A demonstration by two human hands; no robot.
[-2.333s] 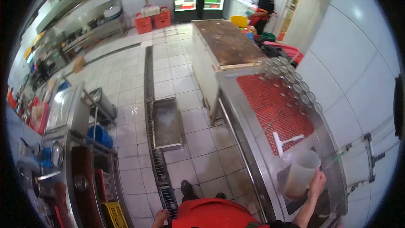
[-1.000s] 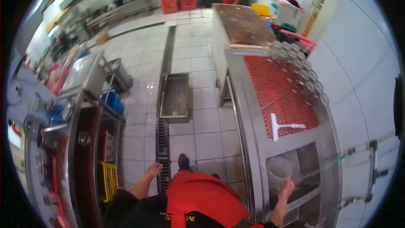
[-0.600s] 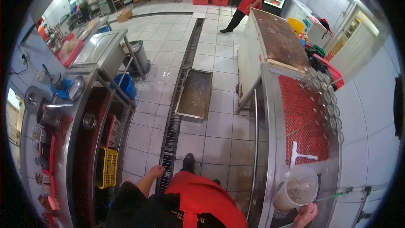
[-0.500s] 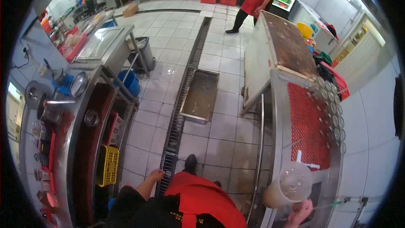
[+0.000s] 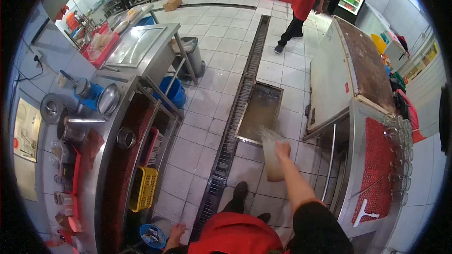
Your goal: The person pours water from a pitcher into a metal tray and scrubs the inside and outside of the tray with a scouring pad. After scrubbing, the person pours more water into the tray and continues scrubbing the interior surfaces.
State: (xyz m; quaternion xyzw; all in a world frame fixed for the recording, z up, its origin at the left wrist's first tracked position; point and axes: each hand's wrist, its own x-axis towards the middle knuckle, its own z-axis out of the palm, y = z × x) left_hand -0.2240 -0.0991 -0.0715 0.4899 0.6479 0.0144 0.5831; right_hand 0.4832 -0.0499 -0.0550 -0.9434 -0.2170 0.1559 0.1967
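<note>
While the right hand (image 5: 282,150) grips a tilted plastic jug (image 5: 272,160), water hits the tiled floor's drain pit (image 5: 260,112).

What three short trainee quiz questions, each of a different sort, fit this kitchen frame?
1. True or false: the right hand holds the translucent plastic tub tipped out over the tiled floor, beside the open rectangular floor drain pit.
2. Which thing lies on the red mesh mat of the steel counter? A) white squeegee B) yellow crate C) blue bucket
3. Fill in: the left hand hangs low, close to a round ____ container at the frame's bottom.

Key: 1 true. 2 A, the white squeegee. 3 blue.
</note>
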